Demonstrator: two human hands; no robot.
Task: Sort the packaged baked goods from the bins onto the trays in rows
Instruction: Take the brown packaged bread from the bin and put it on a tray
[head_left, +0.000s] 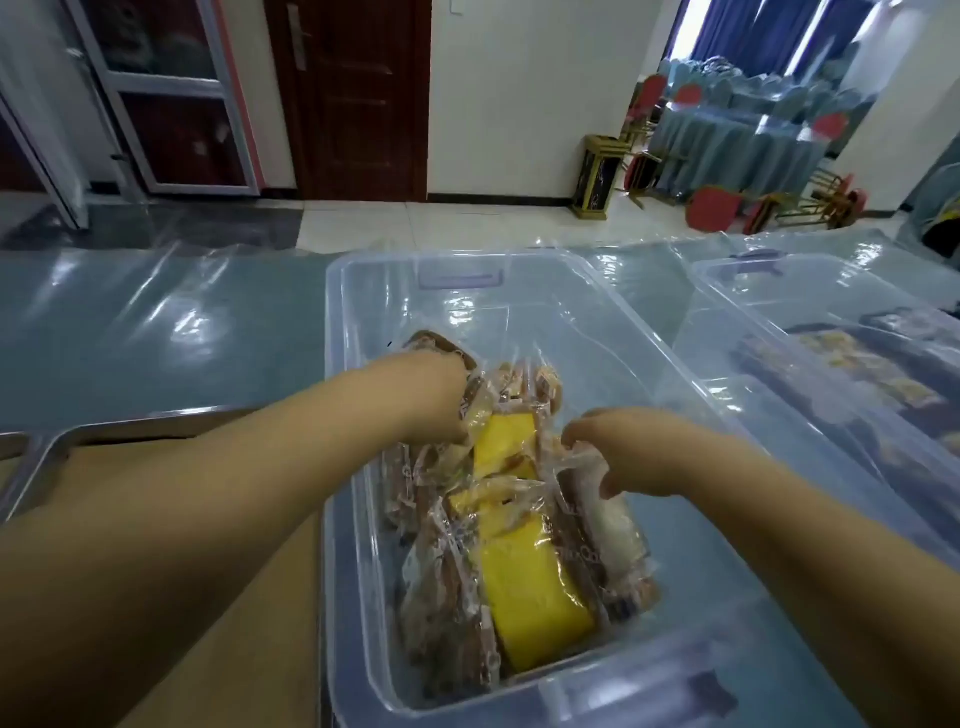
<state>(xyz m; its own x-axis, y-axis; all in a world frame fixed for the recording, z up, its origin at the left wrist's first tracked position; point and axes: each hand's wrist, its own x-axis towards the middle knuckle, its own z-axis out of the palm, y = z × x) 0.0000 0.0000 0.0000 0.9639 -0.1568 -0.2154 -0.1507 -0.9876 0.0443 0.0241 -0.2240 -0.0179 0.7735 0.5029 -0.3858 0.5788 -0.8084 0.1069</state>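
A clear plastic bin (363, 322) stands in front of me on the table. Inside lies a heap of wrapped baked goods: a yellow cake slice (535, 597) near the front, brown slices (447, 613) to its left, a pale one (618, 540) to its right. My left hand (441, 400) reaches into the far part of the heap and grips a brown packaged slice (470, 415); its fingers are hidden among the wrappers. My right hand (623, 447) pinches the crinkled wrapper of a package (579, 465) at the heap's right side. A metal tray (57, 447) lies at the left.
A second clear bin (737, 280) with more packaged goods stands at the right. The table (156, 332) has a blue cloth under shiny plastic sheeting. Beyond it are a tiled floor, a dark wooden door and stacked red chairs.
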